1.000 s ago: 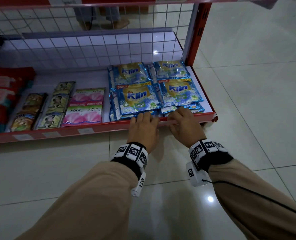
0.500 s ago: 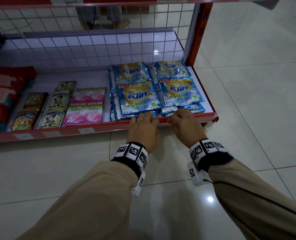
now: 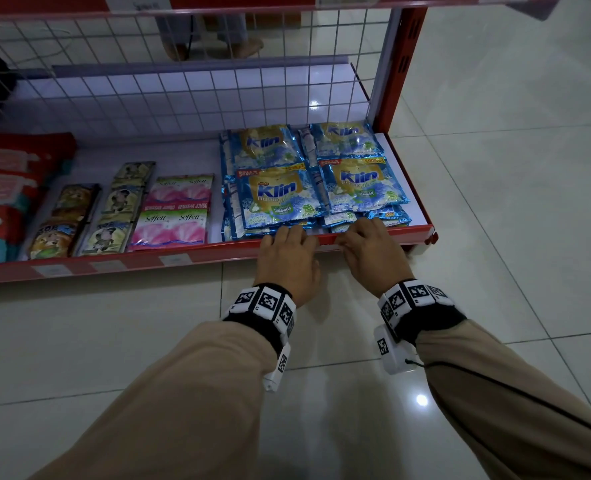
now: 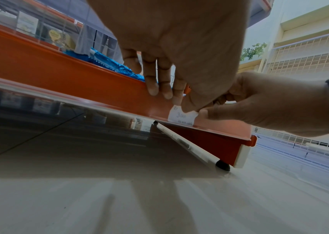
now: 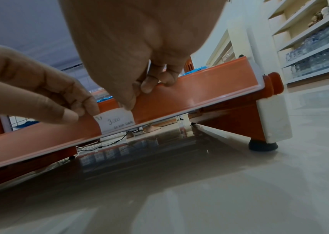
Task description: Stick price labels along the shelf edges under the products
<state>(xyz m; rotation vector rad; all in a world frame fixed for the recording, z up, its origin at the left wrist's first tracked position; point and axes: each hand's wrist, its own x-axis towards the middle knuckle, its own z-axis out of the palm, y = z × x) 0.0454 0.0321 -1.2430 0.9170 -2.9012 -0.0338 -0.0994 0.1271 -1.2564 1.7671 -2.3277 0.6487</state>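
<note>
The left hand (image 3: 288, 259) is laid palm-down over the red shelf edge (image 3: 197, 255), its fingers (image 4: 153, 83) draped over the top lip and curled against the front face, while its thumb is pressed on the upper left corner of the price label (image 4: 182, 116). The right hand (image 3: 372, 252) is posed likewise just at the left hand's 3 o'clock: its fingers (image 5: 149, 82) are hooked over the lip and its thumb is pressed on the label's upper right corner. Both hands are thus bent at the fingers against the strip, with the label held flat under the thumbs rather than pinched.

The label is a small white rectangle marked "3.000" by hand, set on the front face of the edge between the two thumbs. Its long axis is laid along the strip, and its writing is turned outward, away from the shelf. Its lower edge is seated near the pale bottom rim of the strip.

At 12 o'clock from the hands, stacked blue Klin sachets (image 3: 280, 199) are seen on the shelf. At 9 o'clock, pink Soffell sachets (image 3: 174, 216) are laid flat, with another label (image 3: 175, 260) on the edge below them. A white wire grid (image 3: 183, 98) is stood behind the goods.
</note>
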